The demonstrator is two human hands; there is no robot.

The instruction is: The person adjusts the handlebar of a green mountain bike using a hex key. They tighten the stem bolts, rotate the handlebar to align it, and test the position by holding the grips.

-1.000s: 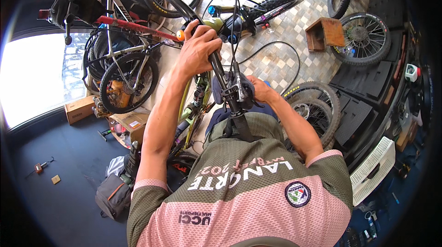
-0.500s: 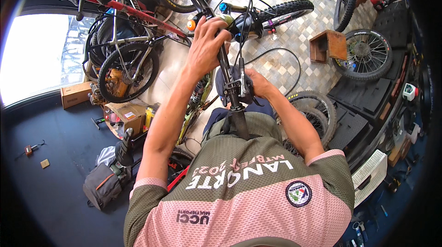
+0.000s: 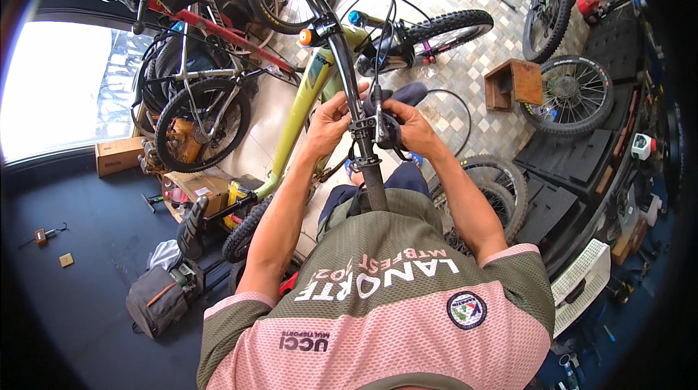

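Note:
The black handlebar (image 3: pixel 338 41) of a yellow-green mountain bike (image 3: pixel 297 119) runs toward me, its rubber grip (image 3: pixel 374 190) at my waist. My left hand (image 3: pixel 329 127) is at the bar's left side, fingers curled in against it; what they hold, if anything, is hidden. Across the bar, my right hand (image 3: pixel 414 128) is closed beside the brake lever (image 3: pixel 380 117). A dark grey-blue cloth (image 3: pixel 407 94) sticks out above its fingers, blurred at its end, and seems to pass behind the bar. An orange-ended part (image 3: pixel 305 37) sits farther up the bar.
Other bikes crowd the left, one with a red frame (image 3: pixel 218 35). A wooden box (image 3: pixel 514 85) and a loose wheel (image 3: pixel 571 95) are at right, with more tyres (image 3: pixel 502 179) nearer me. A grey backpack (image 3: pixel 161 295), cardboard box (image 3: pixel 120 156) and white basket (image 3: pixel 582 288) lie around.
My left hand has come off the upper part of the bar and moved down toward me, near the brake lever. The cloth has shifted up and right, and the bike's frame now shows.

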